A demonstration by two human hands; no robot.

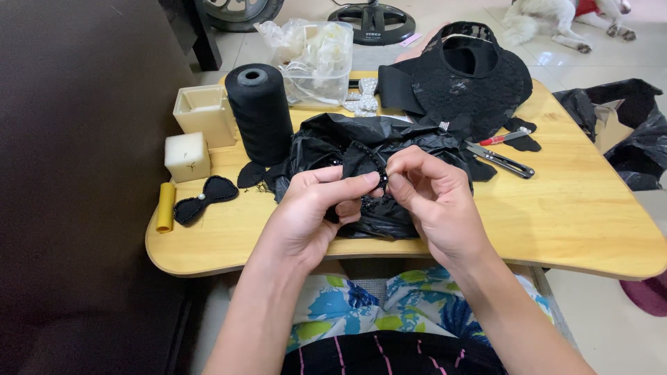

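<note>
Small black beaded piece (366,161) sits pinched between both hands, raised just above the surface at centre, over a crumpled black plastic bag (389,139). Left hand (316,208) closed on it from 7 o'clock, thumb and forefinger clamped on the lower edge, likely to steady it. Right hand (431,198) closed on it from 4 o'clock, fingertips meeting at the beaded rim; too small to tell whether a needle is held. Piece is kept close to the body and high, probably for fine finger work under the eyes.

Bag lies directly beneath, seemingly as a catch for loose bits. Black thread spool (259,111) stands upright at 10 o'clock, within easy left reach. Finished-looking black bow (205,198) lies flat at 9 o'clock beside a yellow roll (165,207) near the edge. White cube (187,157) and cream box (203,111) farther at 10 o'clock. Clear plastic tub (316,59) at 12 o'clock, silver bow (363,97) just in front of it. Black lace visor hat (465,83) at 1 o'clock. Thread snips (501,160) at 2 o'clock, near the right hand. Wooden surface (583,215) bare at 3 o'clock.
</note>
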